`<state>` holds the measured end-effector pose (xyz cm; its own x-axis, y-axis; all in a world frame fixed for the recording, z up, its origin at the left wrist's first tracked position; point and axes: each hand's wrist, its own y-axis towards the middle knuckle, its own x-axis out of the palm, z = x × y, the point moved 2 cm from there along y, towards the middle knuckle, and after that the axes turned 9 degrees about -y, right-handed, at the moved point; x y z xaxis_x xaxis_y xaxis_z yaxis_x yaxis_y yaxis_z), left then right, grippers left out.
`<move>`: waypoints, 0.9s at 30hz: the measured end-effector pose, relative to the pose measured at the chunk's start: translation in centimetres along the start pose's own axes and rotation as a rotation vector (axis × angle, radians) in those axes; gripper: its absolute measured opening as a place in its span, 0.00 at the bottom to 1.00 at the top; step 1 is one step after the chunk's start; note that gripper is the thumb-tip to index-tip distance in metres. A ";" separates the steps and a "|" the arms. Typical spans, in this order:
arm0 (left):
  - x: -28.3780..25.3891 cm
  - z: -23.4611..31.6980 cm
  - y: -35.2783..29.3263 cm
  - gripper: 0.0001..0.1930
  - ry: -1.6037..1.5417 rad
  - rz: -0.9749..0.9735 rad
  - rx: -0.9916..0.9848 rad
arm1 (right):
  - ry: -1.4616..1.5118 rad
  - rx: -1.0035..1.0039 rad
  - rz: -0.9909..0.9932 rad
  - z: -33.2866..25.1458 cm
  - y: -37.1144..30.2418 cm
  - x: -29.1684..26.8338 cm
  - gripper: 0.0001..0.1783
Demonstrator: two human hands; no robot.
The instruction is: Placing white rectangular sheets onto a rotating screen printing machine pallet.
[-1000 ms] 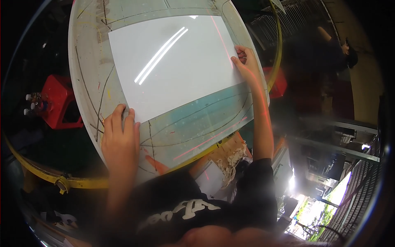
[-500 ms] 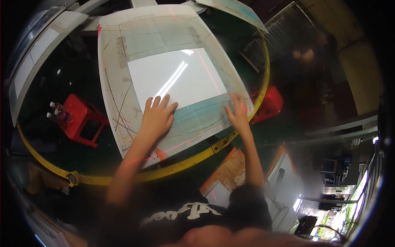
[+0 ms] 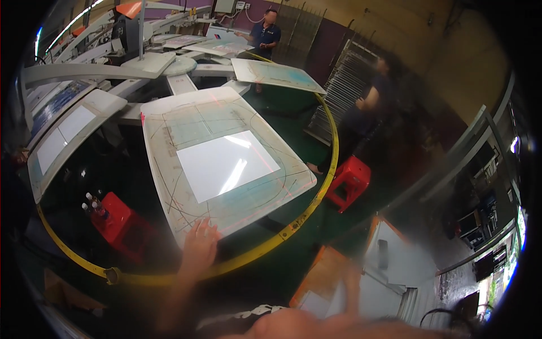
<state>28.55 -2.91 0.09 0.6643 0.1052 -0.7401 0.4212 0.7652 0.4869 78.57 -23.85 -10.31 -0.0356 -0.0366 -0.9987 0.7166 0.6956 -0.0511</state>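
A glossy white sheet (image 3: 226, 164) lies flat on a pale, stained printing pallet (image 3: 161, 130) in front of me, with red laser lines across both. My left hand (image 3: 200, 243) is at the pallet's near left corner, its fingers stretched out and holding nothing; I cannot tell whether they touch the pallet. Low on the right, my right hand (image 3: 351, 277) is smeared by motion, beside an orange-edged board (image 3: 322, 268) and some white sheets (image 3: 316, 302). Whether it holds anything is not visible.
A yellow ring rail (image 3: 248, 265) curves around the pallet. Red stools stand left (image 3: 118, 220) and right (image 3: 350, 178), the left one bearing several bottles. Another pallet (image 3: 68, 135) carries white sheets. Two people are beyond, one near a wire rack (image 3: 344, 85).
Both hands have left the white sheet: the left drew back to the pallet's near corner, the right dropped down toward the board and sheets. My view has tilted up, showing more of the machine.
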 end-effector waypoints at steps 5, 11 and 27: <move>-1.8 -0.5 -3.4 0.24 -0.016 0.090 -0.129 | -0.066 -0.063 0.146 -3.0 -1.8 -3.3 0.11; -1.1 0.5 -5.1 0.24 -0.109 0.176 -0.152 | -0.118 -0.041 0.171 -4.0 -3.1 -5.7 0.10; 0.8 2.7 -5.7 0.25 -0.200 0.029 -0.148 | 0.169 -0.034 0.564 -2.6 -4.4 -7.6 0.07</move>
<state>28.32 -8.92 -2.03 0.7900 0.0119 -0.6130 0.3151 0.8498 0.4225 73.89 -24.82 -2.45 0.2323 0.4589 -0.8576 0.6340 0.5972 0.4913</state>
